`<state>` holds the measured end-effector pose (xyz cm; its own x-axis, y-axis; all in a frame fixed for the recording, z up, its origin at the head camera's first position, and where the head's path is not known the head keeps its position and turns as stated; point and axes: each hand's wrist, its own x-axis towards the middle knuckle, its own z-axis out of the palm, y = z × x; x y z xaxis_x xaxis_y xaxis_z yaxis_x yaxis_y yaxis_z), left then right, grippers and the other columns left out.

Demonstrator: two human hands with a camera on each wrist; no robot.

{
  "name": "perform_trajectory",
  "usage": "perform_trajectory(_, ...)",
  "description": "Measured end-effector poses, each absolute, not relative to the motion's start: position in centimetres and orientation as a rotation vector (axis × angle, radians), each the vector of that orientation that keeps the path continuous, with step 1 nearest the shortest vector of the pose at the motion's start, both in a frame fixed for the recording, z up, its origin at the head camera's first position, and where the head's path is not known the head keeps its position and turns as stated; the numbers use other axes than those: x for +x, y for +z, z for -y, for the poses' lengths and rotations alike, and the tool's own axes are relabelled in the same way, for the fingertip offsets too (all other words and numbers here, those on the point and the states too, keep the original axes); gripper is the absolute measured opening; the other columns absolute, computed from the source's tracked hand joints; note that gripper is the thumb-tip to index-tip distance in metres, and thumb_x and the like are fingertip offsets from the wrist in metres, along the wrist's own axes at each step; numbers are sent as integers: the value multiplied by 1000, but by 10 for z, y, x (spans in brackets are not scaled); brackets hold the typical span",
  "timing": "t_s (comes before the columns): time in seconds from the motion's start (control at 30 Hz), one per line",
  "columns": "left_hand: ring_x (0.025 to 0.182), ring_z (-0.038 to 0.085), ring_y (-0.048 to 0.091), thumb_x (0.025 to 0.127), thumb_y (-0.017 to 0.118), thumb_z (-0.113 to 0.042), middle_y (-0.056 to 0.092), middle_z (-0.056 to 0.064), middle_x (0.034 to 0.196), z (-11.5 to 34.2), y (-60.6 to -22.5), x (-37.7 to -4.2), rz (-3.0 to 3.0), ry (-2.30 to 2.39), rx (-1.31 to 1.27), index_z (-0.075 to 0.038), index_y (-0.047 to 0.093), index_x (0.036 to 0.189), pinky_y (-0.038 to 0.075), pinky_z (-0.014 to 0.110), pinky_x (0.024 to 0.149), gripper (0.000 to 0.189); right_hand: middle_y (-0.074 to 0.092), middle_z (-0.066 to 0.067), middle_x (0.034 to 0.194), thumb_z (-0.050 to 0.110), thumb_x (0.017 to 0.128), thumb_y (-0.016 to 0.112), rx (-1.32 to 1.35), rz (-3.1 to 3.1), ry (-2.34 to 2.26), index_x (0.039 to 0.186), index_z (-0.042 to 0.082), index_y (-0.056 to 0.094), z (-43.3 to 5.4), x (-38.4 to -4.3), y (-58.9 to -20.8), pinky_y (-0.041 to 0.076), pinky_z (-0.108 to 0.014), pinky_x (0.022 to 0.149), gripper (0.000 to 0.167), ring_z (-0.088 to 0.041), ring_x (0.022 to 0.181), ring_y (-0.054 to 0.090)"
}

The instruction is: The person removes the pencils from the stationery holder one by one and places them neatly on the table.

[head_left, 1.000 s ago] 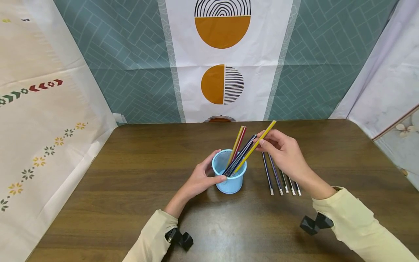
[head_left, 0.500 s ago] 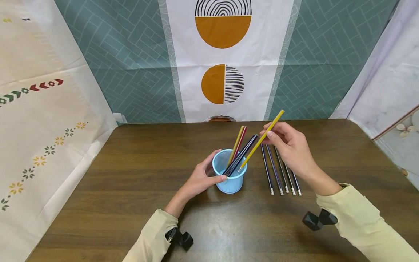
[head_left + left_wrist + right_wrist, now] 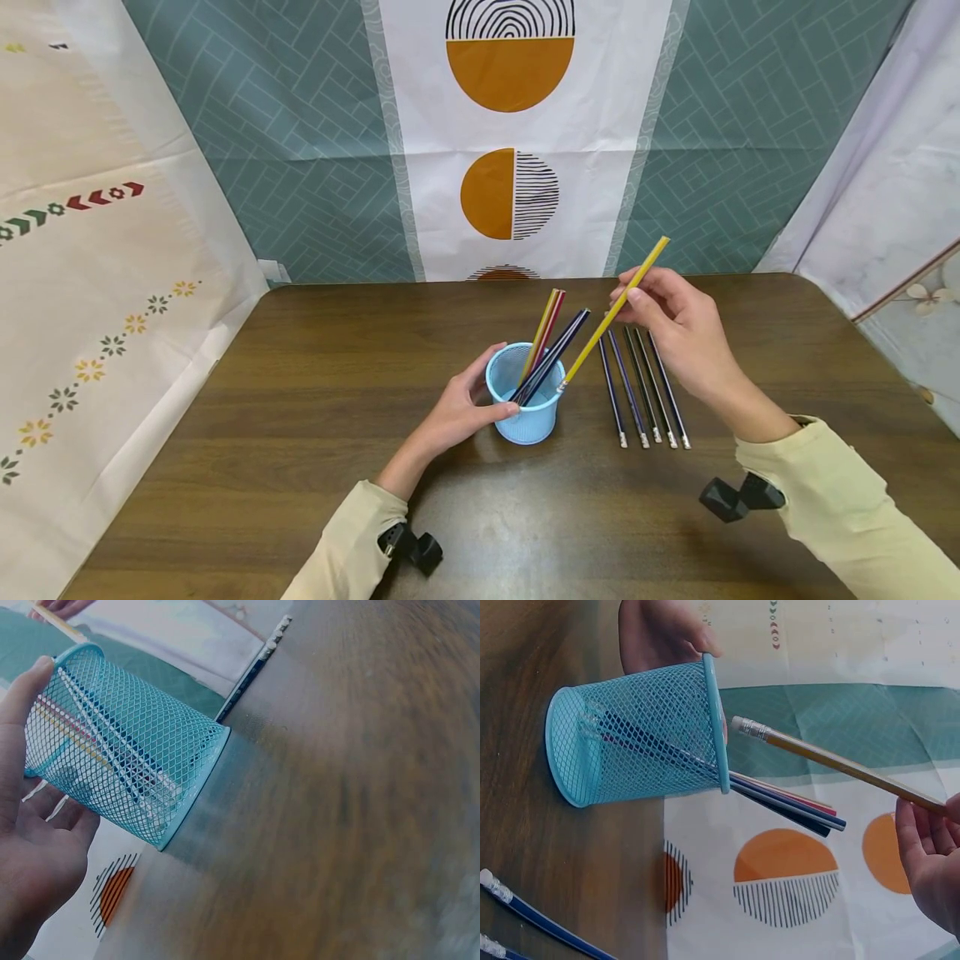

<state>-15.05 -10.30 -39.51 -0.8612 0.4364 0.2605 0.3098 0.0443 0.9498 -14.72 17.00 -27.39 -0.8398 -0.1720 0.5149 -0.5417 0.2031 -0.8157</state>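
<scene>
My left hand (image 3: 459,408) holds a light-blue mesh pencil cup (image 3: 527,427) on the table, thumb at the rim and fingers round its far side. Inside the cup lean several pencils: a yellow one (image 3: 542,329), a red one (image 3: 552,325) and a few dark ones (image 3: 558,350). Above and to the right, my right hand (image 3: 686,333) pinches another yellow pencil (image 3: 611,317) near its upper end, eraser end down. In the right wrist view, this pencil's eraser (image 3: 742,725) is just outside the cup's mouth, apart from the rim.
To the right of the cup, several dark pencils (image 3: 632,392) lie side by side on the brown wooden table (image 3: 337,358), erasers towards me. Behind the table hangs a patterned cloth (image 3: 315,167). Pale cloths hang at both sides.
My right hand has moved up and to the right, drawing the yellow pencil out of the cup. The left hand and the cup have stayed in place.
</scene>
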Motion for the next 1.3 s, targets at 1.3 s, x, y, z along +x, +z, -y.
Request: perform_trajectory(1.3,128,26,45,83,79,-23,48,13,139,103,-396,-150,-2185,1962,795,-8,33,150,34,45,106,83,65,-22,101,4,96,59,479,2519,1419,124,-7,57,-197,-174,-315,53,-21,65,30,-9,72,62)
